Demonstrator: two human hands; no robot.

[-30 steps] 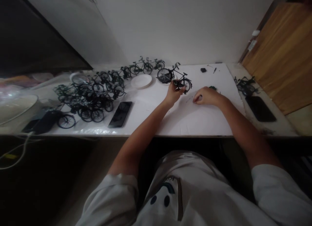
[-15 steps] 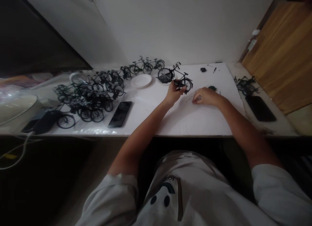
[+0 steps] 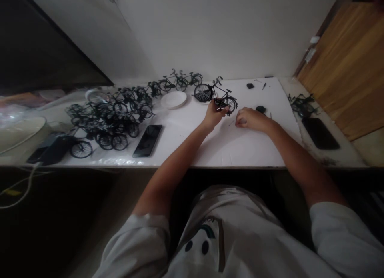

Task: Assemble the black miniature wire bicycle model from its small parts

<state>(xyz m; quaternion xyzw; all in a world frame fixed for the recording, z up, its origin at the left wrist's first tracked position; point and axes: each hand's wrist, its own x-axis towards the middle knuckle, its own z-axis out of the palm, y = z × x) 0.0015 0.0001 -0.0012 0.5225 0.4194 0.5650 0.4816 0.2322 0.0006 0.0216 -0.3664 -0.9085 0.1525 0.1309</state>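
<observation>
plainly, the held bicycle [image 3: 222, 97] is black with spoked wheels [image 3: 203, 93].

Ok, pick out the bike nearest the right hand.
The bike held by the left hand: its rear wheel is close to the right hand; all other bikes are farther.

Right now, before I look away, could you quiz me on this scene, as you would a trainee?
1. What is in the left hand?
2. Order these from left to right: right hand, plate, left hand.
3. What lies between the bike pile and the left arm?
A) a mug
B) a phone
C) a hammer

Key:
1. A bike.
2. Plate, left hand, right hand.
3. B.
</observation>
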